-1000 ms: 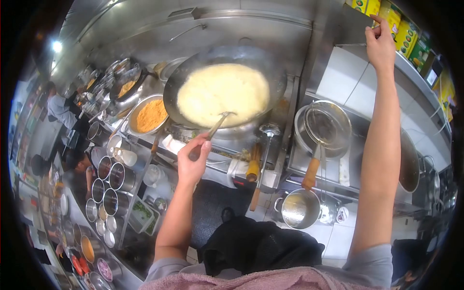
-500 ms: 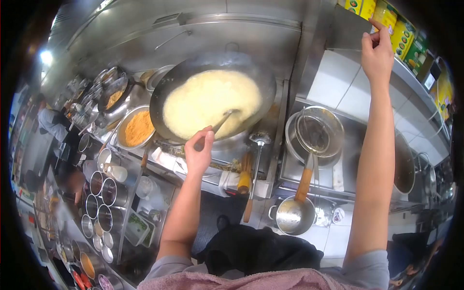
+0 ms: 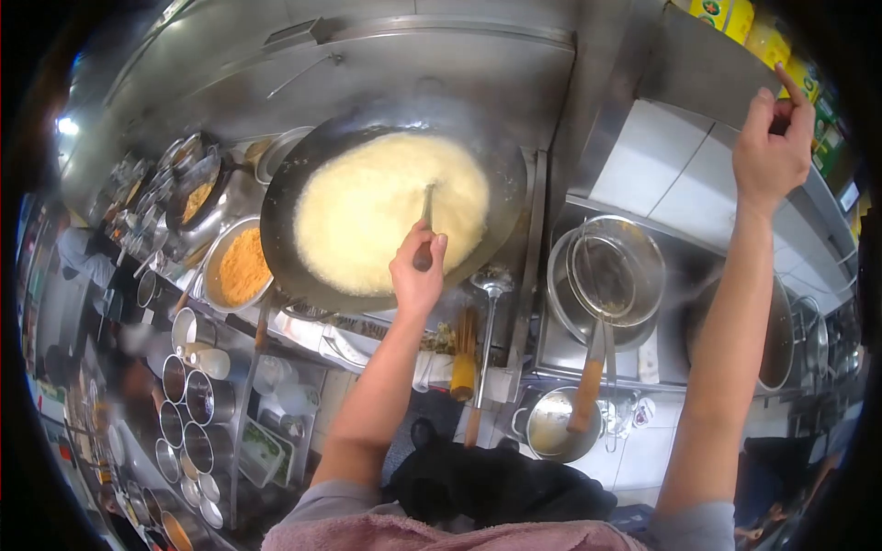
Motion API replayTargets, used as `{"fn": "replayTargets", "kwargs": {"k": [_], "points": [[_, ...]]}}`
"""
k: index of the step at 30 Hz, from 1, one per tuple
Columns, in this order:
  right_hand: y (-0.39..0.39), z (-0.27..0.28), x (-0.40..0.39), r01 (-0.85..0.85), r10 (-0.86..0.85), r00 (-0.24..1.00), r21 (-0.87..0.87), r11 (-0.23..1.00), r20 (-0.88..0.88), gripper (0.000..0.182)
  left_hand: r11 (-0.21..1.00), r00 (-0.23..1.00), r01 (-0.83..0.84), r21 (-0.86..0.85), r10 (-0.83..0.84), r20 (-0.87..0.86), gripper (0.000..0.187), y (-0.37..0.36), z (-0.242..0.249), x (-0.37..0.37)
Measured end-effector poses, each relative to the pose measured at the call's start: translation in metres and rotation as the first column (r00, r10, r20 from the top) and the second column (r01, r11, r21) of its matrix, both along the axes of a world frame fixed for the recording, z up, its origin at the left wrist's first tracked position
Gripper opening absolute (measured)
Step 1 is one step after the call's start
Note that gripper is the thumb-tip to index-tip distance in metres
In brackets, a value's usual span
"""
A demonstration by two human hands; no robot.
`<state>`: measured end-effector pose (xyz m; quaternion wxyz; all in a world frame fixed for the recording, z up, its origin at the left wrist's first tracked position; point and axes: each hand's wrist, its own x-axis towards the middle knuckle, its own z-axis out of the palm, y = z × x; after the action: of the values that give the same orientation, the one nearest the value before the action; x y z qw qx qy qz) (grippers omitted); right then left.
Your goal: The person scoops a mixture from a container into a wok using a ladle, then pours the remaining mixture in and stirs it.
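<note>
My left hand (image 3: pixel 420 274) is closed around the dark wooden handle of a metal-shafted cooking utensil (image 3: pixel 429 207). Pale yellow bubbling foam (image 3: pixel 367 216) hides the utensil's head. The foam fills much of a large dark wok (image 3: pixel 283 230) on the stove. Up at the right, my right hand (image 3: pixel 774 147) is raised beside a metal shelf with yellow tins (image 3: pixel 770 44). Its index finger points upward, overlapping the tins in this view, and the thumb stands apart. Nothing shows in that hand.
A bowl of orange crumbs (image 3: pixel 243 266) stands left of the wok. A ladle (image 3: pixel 494 281) and a yellow-handled brush (image 3: pixel 464 363) lie at the stove front. Strainers (image 3: pixel 614 275) rest over a pot on the right. A person (image 3: pixel 84 253) is far left.
My left hand has moved right and over the wok with the utensil, which now stands steeper in the foam. My right hand has shifted right and down along the shelf.
</note>
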<state>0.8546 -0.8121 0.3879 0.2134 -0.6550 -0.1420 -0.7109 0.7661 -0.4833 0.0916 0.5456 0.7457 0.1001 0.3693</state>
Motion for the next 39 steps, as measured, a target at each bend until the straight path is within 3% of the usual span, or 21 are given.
{"fn": "replayTargets", "kwargs": {"k": [6,9,11,12,14,24,27,32,39], "points": [[-0.003,-0.001,0.005,0.031,-0.03,0.997,-0.021,0.999,0.066,0.028,0.999,0.996,-0.046,-0.019,0.047,0.075,0.022,0.014,-0.006,0.047],[-0.004,-0.001,0.007,0.05,-0.047,0.996,-0.029,0.998,0.079,0.028,0.996,0.996,-0.06,0.069,0.056,0.066,0.02,0.031,-0.012,0.071],[-0.002,-0.002,0.005,0.056,-0.053,0.995,-0.034,0.998,0.082,0.028,0.952,0.994,-0.109,0.286,0.096,0.061,0.019,0.042,-0.012,0.082],[-0.001,-0.002,0.004,0.07,-0.069,0.996,-0.013,0.997,0.063,0.028,0.953,0.993,-0.111,0.283,0.096,0.068,0.019,0.047,-0.012,0.084],[0.002,-0.002,0.004,0.081,-0.082,0.996,0.009,0.997,0.048,0.029,0.955,0.988,-0.058,0.292,0.097,-0.122,0.02,0.057,-0.004,0.082],[0.002,0.002,0.0,0.053,-0.052,0.998,0.03,0.998,-0.039,0.03,0.967,0.988,-0.098,0.236,0.124,-0.094,0.014,0.1,-0.002,0.009],[0.004,0.002,-0.005,0.027,-0.023,0.996,0.041,0.999,-0.088,0.03,0.944,0.989,-0.143,0.297,0.151,-0.003,0.014,0.102,-0.007,-0.017],[0.002,0.004,-0.014,-0.065,0.071,0.985,0.047,0.997,-0.159,0.031,0.971,0.987,-0.08,0.227,0.11,-0.119,0.014,0.088,0.0,-0.065],[-0.009,0.012,-0.022,-0.187,0.175,0.929,-0.007,0.982,-0.327,0.035,0.938,0.989,-0.145,0.314,0.15,0.01,0.012,0.057,0.004,-0.11]]}}
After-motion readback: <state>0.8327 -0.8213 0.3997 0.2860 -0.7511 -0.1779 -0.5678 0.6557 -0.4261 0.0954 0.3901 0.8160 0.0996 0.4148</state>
